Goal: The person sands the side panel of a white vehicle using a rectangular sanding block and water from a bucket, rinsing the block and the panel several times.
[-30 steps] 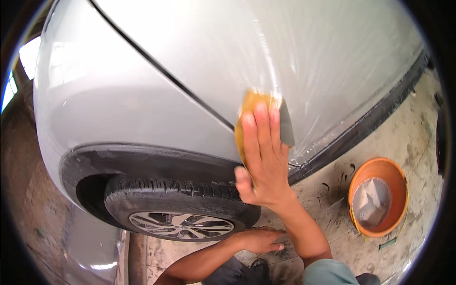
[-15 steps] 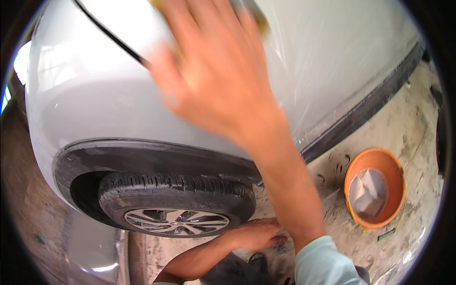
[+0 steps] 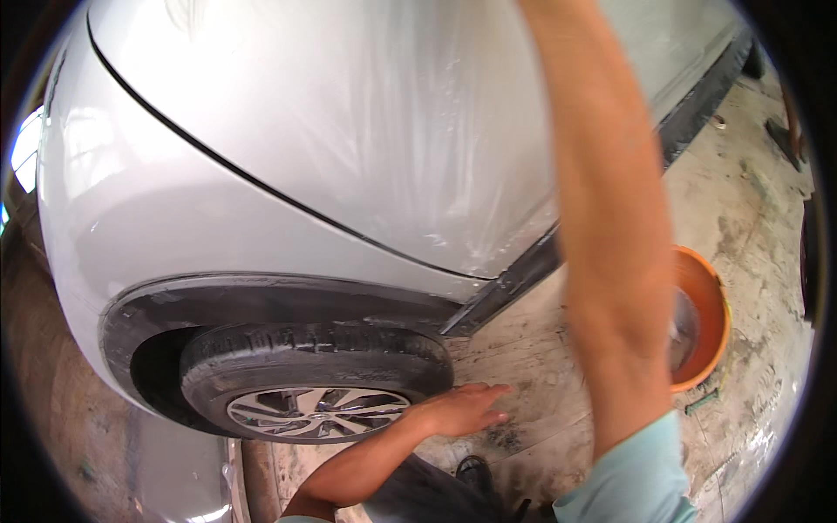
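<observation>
Evidently, the silver panel (image 3: 375, 131) is the thing being worked: it fills the upper middle of my view, its surface streaked wet down to the lower corner, where the black sill trim (image 3: 523, 267) meets the wheel-arch trim (image 3: 261, 301). I judge the step in hand to be rubbing that wet surface. The right forearm (image 3: 617, 227) reaches up across the panel's right part, but the right hand lies past the top of my picture, so I can't tell how it grips or what it has hold of. The left hand (image 3: 469, 410) hangs beside the tyre (image 3: 314, 362), fingers straight and holding nothing. Beyond the panel's lower edge, an orange bucket (image 3: 711, 322) stands on the floor (image 3: 741, 218), partly behind the forearm. To my mind, the next move calls for flat, even pressure, easing toward the panel's edges.
</observation>
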`<state>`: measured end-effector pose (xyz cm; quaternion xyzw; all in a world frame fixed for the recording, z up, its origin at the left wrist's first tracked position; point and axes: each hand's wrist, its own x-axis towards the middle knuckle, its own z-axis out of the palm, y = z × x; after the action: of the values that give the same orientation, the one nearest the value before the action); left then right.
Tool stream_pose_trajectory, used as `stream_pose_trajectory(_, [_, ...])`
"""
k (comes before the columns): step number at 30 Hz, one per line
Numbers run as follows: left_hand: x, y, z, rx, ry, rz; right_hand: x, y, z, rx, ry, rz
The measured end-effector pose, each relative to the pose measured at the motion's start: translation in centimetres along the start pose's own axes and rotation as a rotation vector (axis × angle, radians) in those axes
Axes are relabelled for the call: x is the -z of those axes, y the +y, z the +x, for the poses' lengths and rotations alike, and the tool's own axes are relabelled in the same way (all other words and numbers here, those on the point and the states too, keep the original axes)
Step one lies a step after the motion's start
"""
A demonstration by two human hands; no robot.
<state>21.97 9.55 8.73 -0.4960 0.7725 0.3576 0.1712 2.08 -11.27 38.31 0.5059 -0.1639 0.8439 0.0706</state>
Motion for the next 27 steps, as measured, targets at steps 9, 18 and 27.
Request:
stream_pose_trajectory(9, [3.8,3.6,2.5,-0.152,0.178,-0.664,24.5,1.7,-6.5,-0.920,-0.632,0.064])
stream_pose_trajectory(18, [14.1,13.7,11.9,-0.728,0.326,-1.248,28.5,5.7,-9.7,-1.282,-0.712,0.571])
stream_pose_trajectory(27, [14.1,17.0,12.7,-0.458,0.464,-1.239,30.1,9.5,-12.4,-1.160,-0.728,0.358])
